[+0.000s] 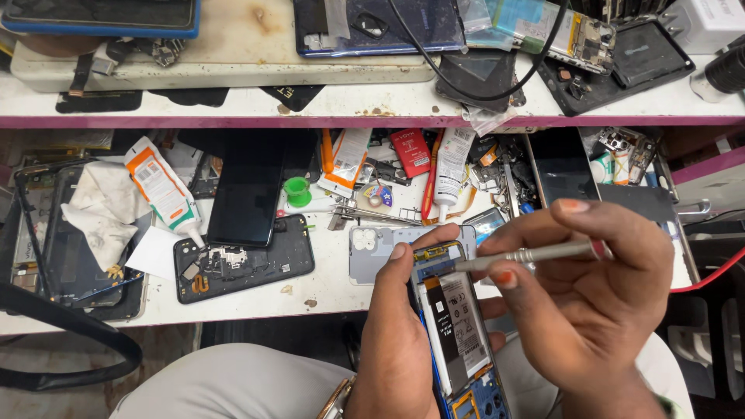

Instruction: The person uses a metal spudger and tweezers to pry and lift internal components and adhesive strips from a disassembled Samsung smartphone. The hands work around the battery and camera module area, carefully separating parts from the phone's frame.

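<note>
My left hand [396, 334] grips an opened phone [458, 334] from below, its back cover off, showing a white-labelled battery and blue frame. The thumb rests on the phone's upper left edge. My right hand [597, 295] pinches a thin metal screwdriver [528, 254] between thumb and forefinger. Its tip points left and touches the top of the phone near the gold-edged board. Both hands hover just in front of the white worktop's [256, 299] near edge, over my lap.
On the worktop lie a black phone back frame [244, 268], a dark screen panel [248, 186], two white glue tubes [163, 186] [452, 163], a green cap [296, 191], a grey phone cover [372, 248], crumpled tissue [101, 209] and several small parts. A shelf [372, 109] above carries more phones and cables.
</note>
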